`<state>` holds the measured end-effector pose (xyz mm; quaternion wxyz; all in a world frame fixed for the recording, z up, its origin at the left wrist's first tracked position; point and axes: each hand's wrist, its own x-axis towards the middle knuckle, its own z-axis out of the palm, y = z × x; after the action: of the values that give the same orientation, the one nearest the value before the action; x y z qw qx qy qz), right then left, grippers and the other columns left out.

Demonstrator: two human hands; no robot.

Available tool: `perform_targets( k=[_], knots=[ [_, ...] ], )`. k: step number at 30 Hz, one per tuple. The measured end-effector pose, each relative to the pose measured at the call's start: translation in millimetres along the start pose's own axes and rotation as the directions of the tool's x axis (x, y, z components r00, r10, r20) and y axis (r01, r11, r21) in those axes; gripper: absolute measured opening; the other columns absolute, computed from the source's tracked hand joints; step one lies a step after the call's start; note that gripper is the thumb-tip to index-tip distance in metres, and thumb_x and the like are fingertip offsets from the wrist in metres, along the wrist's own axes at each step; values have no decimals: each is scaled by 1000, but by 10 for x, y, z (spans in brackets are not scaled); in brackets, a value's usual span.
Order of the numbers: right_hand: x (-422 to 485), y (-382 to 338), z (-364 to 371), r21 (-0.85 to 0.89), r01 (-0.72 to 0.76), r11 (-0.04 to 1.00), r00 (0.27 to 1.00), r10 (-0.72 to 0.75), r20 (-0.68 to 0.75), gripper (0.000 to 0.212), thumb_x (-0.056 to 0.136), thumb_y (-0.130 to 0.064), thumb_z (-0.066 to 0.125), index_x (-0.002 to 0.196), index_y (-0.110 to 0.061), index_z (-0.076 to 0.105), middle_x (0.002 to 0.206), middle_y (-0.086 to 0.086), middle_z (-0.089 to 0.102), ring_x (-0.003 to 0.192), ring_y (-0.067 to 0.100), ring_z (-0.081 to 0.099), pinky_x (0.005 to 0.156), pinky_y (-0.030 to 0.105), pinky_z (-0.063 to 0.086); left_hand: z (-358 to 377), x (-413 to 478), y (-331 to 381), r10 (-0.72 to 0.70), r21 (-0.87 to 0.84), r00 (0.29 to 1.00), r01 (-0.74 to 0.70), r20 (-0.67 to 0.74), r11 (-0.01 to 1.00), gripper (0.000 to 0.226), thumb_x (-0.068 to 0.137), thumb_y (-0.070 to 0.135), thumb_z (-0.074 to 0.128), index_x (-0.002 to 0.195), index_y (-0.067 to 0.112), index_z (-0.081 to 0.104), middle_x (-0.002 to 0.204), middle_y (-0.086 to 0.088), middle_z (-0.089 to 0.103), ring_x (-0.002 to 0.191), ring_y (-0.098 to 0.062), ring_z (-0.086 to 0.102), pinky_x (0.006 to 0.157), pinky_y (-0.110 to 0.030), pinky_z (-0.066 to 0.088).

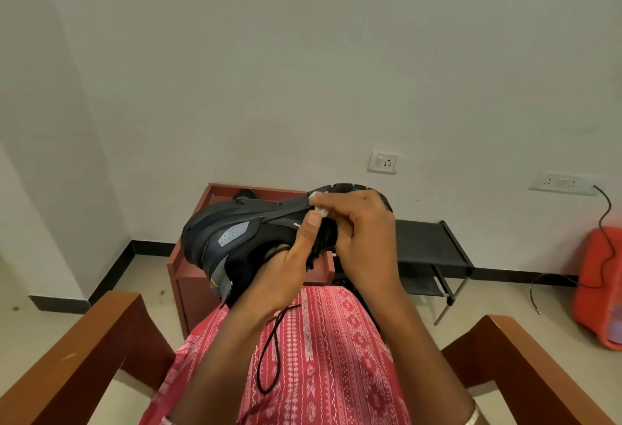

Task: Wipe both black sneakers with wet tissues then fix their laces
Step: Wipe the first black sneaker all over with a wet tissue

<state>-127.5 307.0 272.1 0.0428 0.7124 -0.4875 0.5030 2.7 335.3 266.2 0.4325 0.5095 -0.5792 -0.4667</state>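
Closest to the person, a loose black lace [271, 350] hangs from the sneaker and loops down over the patterned pink cloth on the lap [323, 340], between the wooden chair arms [84, 350]. That dangling end looks the likeliest trouble: if the shoe is turned while wiping, the lace could snag under a wrist or slip out of its eyelets, making the lacing step harder.

Above the lap, the left hand [286, 266] grips the black sneaker [235, 232] at its opening, fingers tucked inside and thumb pressed along the tongue side, holding it tilted with the sole facing away. The right hand [356, 229] is curled, pinching a small wad of white wet tissue [318, 210] against the upper near the toe. The wad is so small that it might slip from the fingers.

Beyond, a red-brown cabinet [188, 273] carries what may be the second shoe [245, 194], mostly hidden. A black rack [430, 242] stands beside it
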Motion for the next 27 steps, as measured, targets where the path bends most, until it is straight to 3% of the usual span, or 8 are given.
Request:
perform_targets(
  k=[3, 6, 9, 11, 15, 19, 23, 27],
  knots=[
    [145, -82, -124, 138, 32, 990, 965, -67, 255, 42, 86, 7, 60, 106, -24, 79, 103, -13, 75, 101, 9, 60, 86, 18, 49, 5, 9, -5, -32, 103, 998, 26, 48, 994, 62, 81, 76, 18, 101, 38, 62, 93, 9, 65, 85, 5, 55, 75, -15, 40],
    [277, -158, -253, 127, 30, 991, 899, -82, 431, 45, 85, 10, 58, 106, -24, 79, 104, -9, 75, 101, 2, 58, 87, 10, 47, 19, -2, 14, -45, 199, 996, 28, 83, 980, 74, 77, 78, 17, 91, 22, 63, 84, -4, 63, 70, 1, 52, 66, -10, 38],
    [397, -71, -329, 25, 18, 1000, 880, -27, 475, 35, 92, 4, 59, 105, -20, 80, 105, -2, 76, 97, 3, 64, 86, 9, 48, -9, 1, -28, -24, 228, 997, 8, 68, 974, 89, 74, 83, 17, 90, 11, 68, 85, -24, 65, 77, -23, 64, 62, -13, 42],
    [454, 60, -350, -62, -32, 998, 907, 55, 419, 36, 91, 7, 58, 104, -18, 80, 106, 2, 77, 99, 15, 70, 91, 27, 55, -34, 18, -51, -31, 259, 998, 18, 45, 966, 82, 70, 87, 15, 85, 19, 58, 90, -28, 64, 84, -29, 64, 66, -17, 43],
    [442, 145, -315, -140, -66, 988, 933, 111, 344, 33, 89, 7, 62, 96, -18, 81, 100, 2, 76, 93, 21, 70, 87, 40, 56, -69, 33, -59, -38, 270, 997, 18, 69, 963, 85, 66, 88, 15, 86, 18, 58, 84, -12, 59, 76, -13, 57, 69, -17, 42],
    [449, -75, -238, 70, -44, 997, 866, 3, 500, 29, 88, 3, 65, 94, -21, 81, 99, -4, 76, 93, 10, 70, 87, 30, 57, 13, -9, -29, -9, 227, 987, -29, 163, 974, 58, 78, 78, 24, 100, 37, 59, 91, 9, 67, 88, 3, 58, 86, -20, 42],
    [526, -29, -304, 168, -141, 976, 810, 16, 586, 22, 86, -4, 73, 97, -22, 81, 99, -9, 77, 95, 1, 69, 88, 18, 55, 29, -17, -41, 77, 230, 983, -115, 167, 966, 62, 89, 67, 33, 138, 33, 51, 121, 15, 58, 118, -1, 51, 104, -17, 34],
    [556, 172, -483, 34, -173, 984, 804, 121, 582, 21, 83, -10, 79, 95, -27, 80, 92, -14, 76, 87, -2, 69, 82, 21, 56, 14, 22, -103, 112, 248, 977, -156, 184, 956, 63, 90, 66, 33, 142, 34, 48, 130, 15, 55, 120, 0, 48, 105, -17, 33]
  ],
)
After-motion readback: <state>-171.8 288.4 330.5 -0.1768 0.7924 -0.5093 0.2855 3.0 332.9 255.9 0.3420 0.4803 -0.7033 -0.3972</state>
